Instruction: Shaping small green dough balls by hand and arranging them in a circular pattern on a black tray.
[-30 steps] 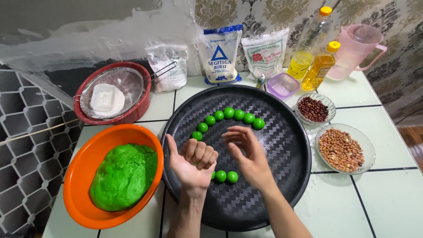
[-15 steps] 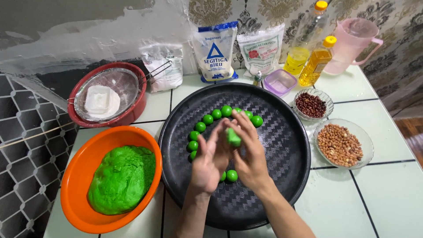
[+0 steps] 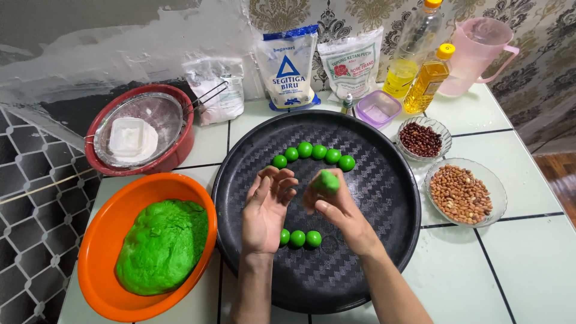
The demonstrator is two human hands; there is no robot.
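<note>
My right hand (image 3: 337,210) holds a small green dough piece (image 3: 327,181) at its fingertips above the round black tray (image 3: 384,252). Beside it, my left hand (image 3: 267,207) is open with the palm up and nothing in it. Several green dough balls (image 3: 313,152) lie in an arc at the far side of the tray. Three more green balls (image 3: 298,238) lie in a row just under my hands. An orange bowl (image 3: 99,264) at the left holds a large lump of green dough (image 3: 162,246).
A red bowl with a sieve and white flour (image 3: 133,137) stands at the back left. Flour bags (image 3: 288,66), oil bottles (image 3: 426,84), a pink jug (image 3: 474,54), a small purple box (image 3: 378,109), a dish of red beans (image 3: 422,139) and a dish of peanuts (image 3: 461,193) line the back and right.
My hands were pressed together around the dough piece; now they have parted. The left palm has opened and the right hand lifts the piece at its fingertips.
</note>
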